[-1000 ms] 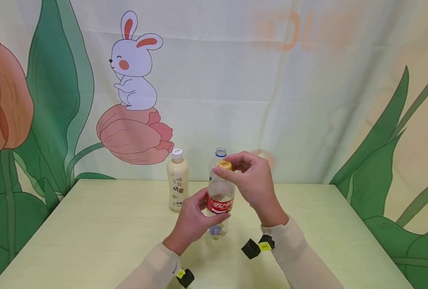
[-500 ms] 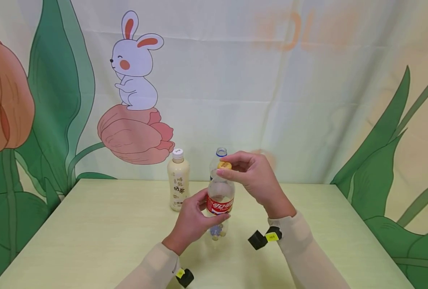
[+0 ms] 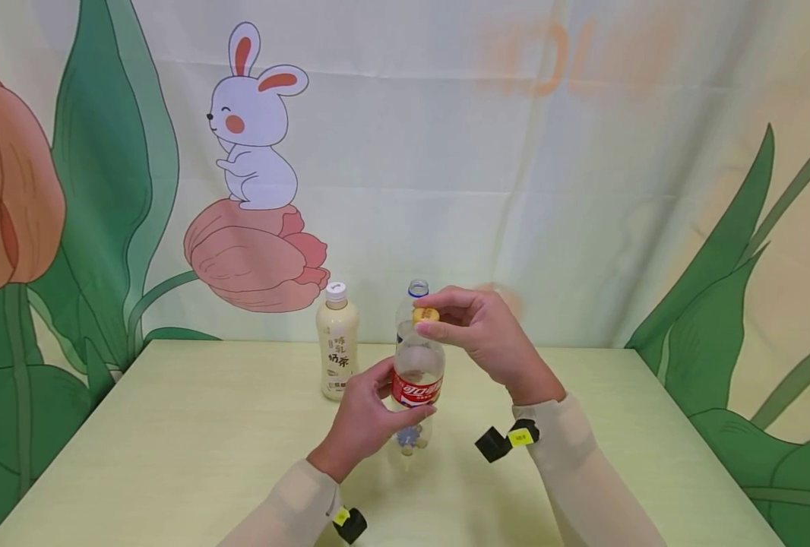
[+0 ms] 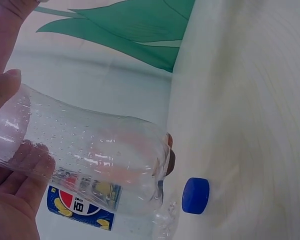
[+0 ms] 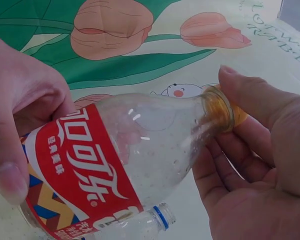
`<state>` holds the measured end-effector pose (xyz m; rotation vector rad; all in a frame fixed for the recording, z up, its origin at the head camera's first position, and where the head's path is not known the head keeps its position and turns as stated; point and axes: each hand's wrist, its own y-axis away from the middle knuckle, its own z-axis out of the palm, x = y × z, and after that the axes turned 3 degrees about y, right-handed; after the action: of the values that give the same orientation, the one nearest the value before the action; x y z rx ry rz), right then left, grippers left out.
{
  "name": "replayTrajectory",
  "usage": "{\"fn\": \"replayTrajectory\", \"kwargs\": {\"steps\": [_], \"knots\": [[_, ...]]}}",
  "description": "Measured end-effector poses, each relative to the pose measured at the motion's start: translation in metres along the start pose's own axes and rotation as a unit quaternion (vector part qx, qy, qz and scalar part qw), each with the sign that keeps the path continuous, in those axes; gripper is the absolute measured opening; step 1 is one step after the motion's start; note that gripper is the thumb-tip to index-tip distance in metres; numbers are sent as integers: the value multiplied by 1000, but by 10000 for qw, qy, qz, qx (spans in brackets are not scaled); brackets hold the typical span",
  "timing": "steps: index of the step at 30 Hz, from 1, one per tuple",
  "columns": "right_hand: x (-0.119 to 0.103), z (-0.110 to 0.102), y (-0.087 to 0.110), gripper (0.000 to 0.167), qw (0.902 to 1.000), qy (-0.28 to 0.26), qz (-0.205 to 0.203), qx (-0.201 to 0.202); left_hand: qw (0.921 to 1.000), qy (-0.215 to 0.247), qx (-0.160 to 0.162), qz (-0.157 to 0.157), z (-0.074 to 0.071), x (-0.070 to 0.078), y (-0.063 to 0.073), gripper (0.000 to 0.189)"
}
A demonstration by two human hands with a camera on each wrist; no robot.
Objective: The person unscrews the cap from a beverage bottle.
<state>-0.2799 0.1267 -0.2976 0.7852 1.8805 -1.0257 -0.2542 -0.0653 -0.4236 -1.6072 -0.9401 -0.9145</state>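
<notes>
"Which way did your red-labelled bottle (image 3: 419, 368) point?"

"Up. In the head view its long axis ran nearly vertical, from 6 to 12 o'clock, mouth at 12. My right wrist's view laid that same axis from 8 to 2 o'clock, mouth at 2."

"What was each hand doing?"

"My left hand (image 3: 371, 414), at 8 o'clock from the bottle, gripped its body, thumb across the lower edge of the label (image 5: 82, 167). My right hand (image 3: 485, 334), at 2 o'clock, pinched the yellow cap (image 3: 427, 314) at the mouth. I couldn't tell whether the cap was threaded on."

"And where was the bottle?"

"In front of me, over the middle of the pale table (image 3: 172, 441); whether its base touched, I couldn't tell. A blue-labelled bottle (image 4: 77, 207) stood behind, at 12 o'clock, partly hidden. A cream-coloured bottle (image 3: 338, 351) stood upright at 10. A blue cap (image 4: 195, 195) lay at 5 o'clock in my left wrist's view."
</notes>
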Motion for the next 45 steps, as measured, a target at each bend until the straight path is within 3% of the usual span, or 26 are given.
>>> {"fn": "replayTrajectory", "kwargs": {"steps": [5,10,17,24,29,36,45], "knots": [[2,-3,-1,34,9999,-30,-63,-158,10000,47,-42,63,0,-1,0,65],[4,1,0,34,9997,-208,-142,-48,9999,132,-28,30,1,-1,0,66],[1,16,5,33,9956,-211,-34,912,9999,110,100,-19,3,0,-1,67],[-3,32,7,31,9794,164,178,2003,9996,130,250,-4,3,1,-1,65],[-6,39,7,34,9691,420,150,2424,9996,121,240,-74,4,0,-1,66],[-10,41,9,32,9657,606,101,2521,9996,147,229,-121,4,0,-1,66],[-10,33,8,31,9757,553,192,2112,9997,99,213,-30,1,1,-2,66]]}}
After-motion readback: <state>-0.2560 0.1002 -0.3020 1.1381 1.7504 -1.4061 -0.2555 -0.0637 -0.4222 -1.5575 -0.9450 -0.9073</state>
